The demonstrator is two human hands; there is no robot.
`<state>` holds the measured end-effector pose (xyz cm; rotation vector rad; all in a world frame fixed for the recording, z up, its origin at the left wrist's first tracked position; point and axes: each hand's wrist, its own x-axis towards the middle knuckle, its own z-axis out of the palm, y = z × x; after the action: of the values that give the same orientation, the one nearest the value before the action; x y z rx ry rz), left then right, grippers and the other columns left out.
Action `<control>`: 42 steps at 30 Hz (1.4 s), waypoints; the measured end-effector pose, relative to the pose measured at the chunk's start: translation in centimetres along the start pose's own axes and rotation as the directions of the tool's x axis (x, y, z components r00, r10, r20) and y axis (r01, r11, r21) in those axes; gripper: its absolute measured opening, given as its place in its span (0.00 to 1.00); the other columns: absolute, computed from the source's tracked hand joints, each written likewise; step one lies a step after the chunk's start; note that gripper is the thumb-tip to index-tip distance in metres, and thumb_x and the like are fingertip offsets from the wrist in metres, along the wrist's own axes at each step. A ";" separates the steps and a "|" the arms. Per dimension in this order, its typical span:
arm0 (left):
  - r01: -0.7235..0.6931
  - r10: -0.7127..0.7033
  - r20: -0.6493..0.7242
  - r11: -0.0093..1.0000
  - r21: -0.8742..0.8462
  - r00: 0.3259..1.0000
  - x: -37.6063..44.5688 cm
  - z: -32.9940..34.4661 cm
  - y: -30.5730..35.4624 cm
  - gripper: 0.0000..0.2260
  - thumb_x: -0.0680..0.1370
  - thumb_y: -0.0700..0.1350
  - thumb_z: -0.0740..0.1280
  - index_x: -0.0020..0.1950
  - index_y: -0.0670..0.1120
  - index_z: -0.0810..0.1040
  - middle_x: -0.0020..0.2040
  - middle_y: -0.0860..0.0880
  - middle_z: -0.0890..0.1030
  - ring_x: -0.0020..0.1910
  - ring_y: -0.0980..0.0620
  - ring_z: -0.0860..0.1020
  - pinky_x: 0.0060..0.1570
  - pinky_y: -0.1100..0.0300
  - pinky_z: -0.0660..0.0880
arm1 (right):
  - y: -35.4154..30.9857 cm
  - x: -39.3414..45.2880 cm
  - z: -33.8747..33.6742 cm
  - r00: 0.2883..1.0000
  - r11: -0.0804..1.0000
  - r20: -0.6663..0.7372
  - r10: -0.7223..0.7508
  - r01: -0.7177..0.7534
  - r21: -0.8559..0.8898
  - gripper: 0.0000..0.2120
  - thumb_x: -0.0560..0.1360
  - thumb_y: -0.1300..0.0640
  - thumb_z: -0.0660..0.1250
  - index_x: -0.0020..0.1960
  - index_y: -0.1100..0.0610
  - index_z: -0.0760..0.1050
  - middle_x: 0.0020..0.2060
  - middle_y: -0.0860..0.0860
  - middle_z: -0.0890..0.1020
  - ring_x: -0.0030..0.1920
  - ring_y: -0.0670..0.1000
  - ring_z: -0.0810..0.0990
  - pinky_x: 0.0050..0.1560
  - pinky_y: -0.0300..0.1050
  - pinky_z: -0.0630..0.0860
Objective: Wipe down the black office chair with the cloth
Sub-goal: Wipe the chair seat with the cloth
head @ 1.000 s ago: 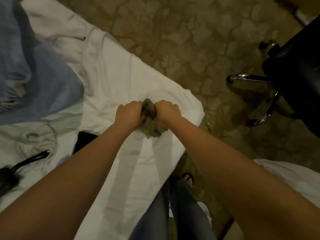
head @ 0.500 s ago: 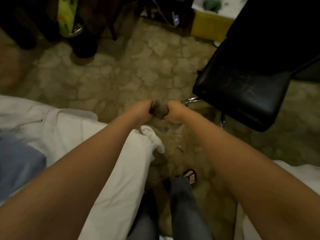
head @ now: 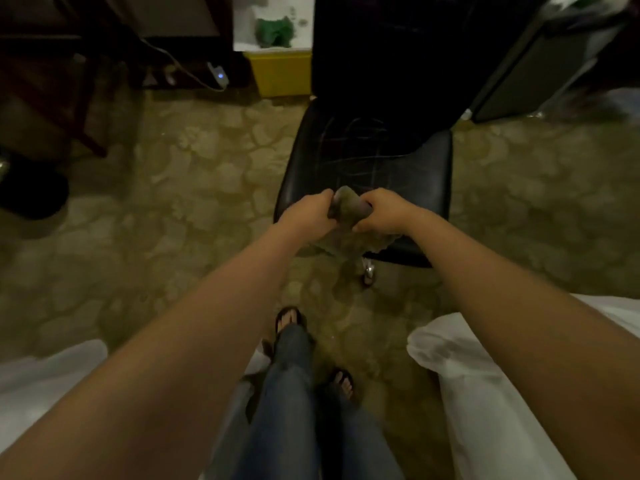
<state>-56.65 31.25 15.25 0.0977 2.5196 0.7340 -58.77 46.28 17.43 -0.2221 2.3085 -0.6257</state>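
Note:
The black office chair (head: 374,157) stands straight ahead, its scuffed seat facing me and its dark backrest rising behind. A bunched grey-green cloth (head: 348,209) is held above the seat's front edge. My left hand (head: 306,213) is shut on the cloth's left side and my right hand (head: 386,211) is shut on its right side. A loose end of the cloth hangs below my hands over the seat's front rim. A chrome part of the chair's base shows under the seat.
White bedding (head: 485,393) lies at lower right and more white bedding (head: 38,382) at lower left. My legs and sandalled feet (head: 291,320) stand on the stone-pattern floor. A yellow box (head: 282,72), a cable with a lit adapter (head: 220,76) and dark furniture (head: 52,81) line the far side.
My view has swung from the white bed over to the chair, which now stands directly ahead. Both hands kept their grip on the cloth and now hold it over the seat's front edge.

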 end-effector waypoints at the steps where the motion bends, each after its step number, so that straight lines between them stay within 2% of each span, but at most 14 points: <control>1: -0.012 0.013 0.035 1.000 -0.007 0.999 2.0 0.0 0.4 0.13 0.75 0.43 0.64 0.57 0.41 0.69 0.55 0.40 0.77 0.53 0.42 0.76 0.47 0.51 0.71 | 1.1 0.9 -1.0 1.000 1.000 -0.008 0.017 -0.017 0.022 0.09 0.71 0.57 0.71 0.50 0.53 0.74 0.43 0.51 0.77 0.47 0.52 0.76 0.44 0.45 0.72; 6: -0.068 0.070 0.186 0.998 -0.018 0.980 12.2 -0.8 2.9 0.13 0.74 0.43 0.65 0.58 0.42 0.70 0.56 0.42 0.76 0.53 0.44 0.75 0.45 0.55 0.71 | 5.9 6.5 -5.1 0.992 0.987 -0.007 0.125 -0.123 0.100 0.14 0.73 0.57 0.70 0.56 0.59 0.75 0.46 0.52 0.75 0.47 0.50 0.74 0.44 0.43 0.68; 13: -0.074 0.100 0.269 0.992 -0.105 0.958 23.8 -0.7 1.3 0.15 0.75 0.44 0.65 0.61 0.42 0.69 0.56 0.42 0.75 0.54 0.45 0.75 0.49 0.52 0.74 | 11.6 16.6 -8.5 0.985 0.940 -0.074 0.153 -0.122 0.319 0.09 0.71 0.56 0.72 0.48 0.56 0.75 0.35 0.46 0.73 0.36 0.44 0.72 0.31 0.37 0.66; 16: -0.034 0.079 0.321 0.989 -0.144 0.944 28.1 1.0 -0.5 0.15 0.75 0.45 0.65 0.60 0.42 0.69 0.55 0.44 0.75 0.54 0.46 0.75 0.48 0.55 0.72 | 14.2 20.8 -7.7 0.990 0.914 -0.040 0.139 -0.112 0.389 0.09 0.71 0.55 0.72 0.48 0.56 0.76 0.36 0.46 0.75 0.37 0.42 0.73 0.34 0.34 0.68; 20: 0.031 0.027 0.325 0.984 -0.173 0.945 33.2 4.6 -2.9 0.14 0.75 0.45 0.65 0.59 0.42 0.70 0.52 0.45 0.75 0.50 0.51 0.73 0.45 0.59 0.68 | 18.3 27.1 -6.5 0.990 0.907 0.055 0.127 -0.138 0.398 0.11 0.70 0.55 0.73 0.50 0.56 0.76 0.46 0.54 0.80 0.47 0.51 0.79 0.47 0.44 0.75; 22: 0.064 -0.001 0.310 0.979 -0.193 0.951 35.1 6.4 -3.7 0.15 0.75 0.45 0.65 0.60 0.42 0.69 0.55 0.43 0.75 0.52 0.49 0.74 0.47 0.58 0.69 | 20.2 30.1 -6.2 0.993 0.930 0.056 0.109 -0.121 0.347 0.13 0.69 0.54 0.74 0.52 0.54 0.76 0.47 0.53 0.79 0.49 0.52 0.78 0.48 0.45 0.75; 24: 0.037 -0.007 0.164 0.983 -0.182 0.986 36.5 7.7 -4.0 0.17 0.75 0.44 0.66 0.62 0.42 0.68 0.58 0.42 0.73 0.56 0.45 0.74 0.49 0.54 0.70 | 21.9 32.6 -6.1 0.988 0.962 -0.127 0.089 -0.053 0.268 0.19 0.69 0.53 0.74 0.58 0.55 0.75 0.48 0.51 0.77 0.49 0.50 0.76 0.48 0.44 0.74; 26: 0.015 -0.022 -0.076 0.996 -0.087 0.997 37.4 8.2 -4.2 0.20 0.74 0.43 0.67 0.64 0.42 0.67 0.61 0.41 0.71 0.58 0.43 0.72 0.52 0.52 0.70 | 23.0 34.8 -6.4 0.896 0.987 -0.434 0.088 -0.018 0.162 0.25 0.71 0.51 0.72 0.64 0.57 0.72 0.55 0.56 0.75 0.54 0.55 0.75 0.54 0.49 0.73; 28: 0.008 -0.014 -0.255 1.000 -0.025 0.967 38.2 8.2 -4.6 0.21 0.74 0.43 0.66 0.64 0.42 0.67 0.61 0.40 0.70 0.59 0.42 0.70 0.55 0.51 0.69 | 23.1 36.3 -6.0 0.790 0.998 -0.610 0.061 -0.037 0.052 0.26 0.74 0.47 0.66 0.69 0.56 0.68 0.64 0.59 0.71 0.62 0.60 0.70 0.60 0.55 0.70; 32: 0.085 -0.071 -0.353 0.996 0.022 0.933 39.8 7.8 -6.1 0.19 0.76 0.43 0.63 0.65 0.40 0.67 0.63 0.39 0.70 0.62 0.41 0.68 0.59 0.50 0.67 | 20.9 37.5 0.5 0.890 0.942 -0.453 -0.045 -0.112 -0.315 0.28 0.78 0.42 0.51 0.75 0.50 0.56 0.75 0.54 0.57 0.74 0.57 0.54 0.71 0.62 0.50; 37: 0.012 0.016 -0.294 0.996 0.092 0.956 40.5 8.0 -7.5 0.20 0.76 0.43 0.60 0.68 0.43 0.65 0.68 0.42 0.68 0.68 0.43 0.65 0.65 0.48 0.63 | 23.1 35.4 3.8 0.892 0.851 -0.321 -0.317 0.119 -0.511 0.30 0.74 0.42 0.51 0.73 0.52 0.62 0.72 0.54 0.65 0.73 0.55 0.59 0.68 0.65 0.50; 38: -0.022 0.052 -0.276 0.994 0.112 0.960 40.7 8.1 -7.6 0.20 0.77 0.43 0.60 0.69 0.43 0.65 0.69 0.43 0.68 0.69 0.44 0.64 0.66 0.48 0.62 | 24.3 36.1 2.5 0.875 0.855 -0.374 -0.306 0.079 -0.513 0.31 0.74 0.41 0.51 0.73 0.52 0.60 0.73 0.54 0.64 0.73 0.54 0.58 0.69 0.65 0.48; 41: -0.079 0.111 -0.261 0.988 0.130 0.959 41.3 8.1 -7.6 0.21 0.78 0.44 0.58 0.71 0.44 0.63 0.72 0.44 0.65 0.72 0.46 0.60 0.69 0.49 0.59 | 26.1 40.5 -2.0 0.749 0.921 -0.655 0.098 -0.318 -0.226 0.35 0.76 0.38 0.47 0.76 0.58 0.50 0.75 0.57 0.55 0.75 0.57 0.52 0.70 0.63 0.45; 42: -0.083 0.114 -0.268 0.989 0.126 0.957 41.5 8.1 -7.6 0.21 0.78 0.44 0.58 0.71 0.44 0.62 0.72 0.44 0.65 0.73 0.46 0.59 0.70 0.50 0.58 | 25.2 41.7 -2.5 0.712 0.918 -0.680 0.174 -0.368 -0.150 0.36 0.77 0.39 0.46 0.76 0.61 0.48 0.75 0.60 0.53 0.75 0.58 0.51 0.71 0.62 0.46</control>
<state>-88.15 37.16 -13.36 0.1726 2.8395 0.6827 -90.14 55.31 -18.86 0.2714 3.0374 -0.2287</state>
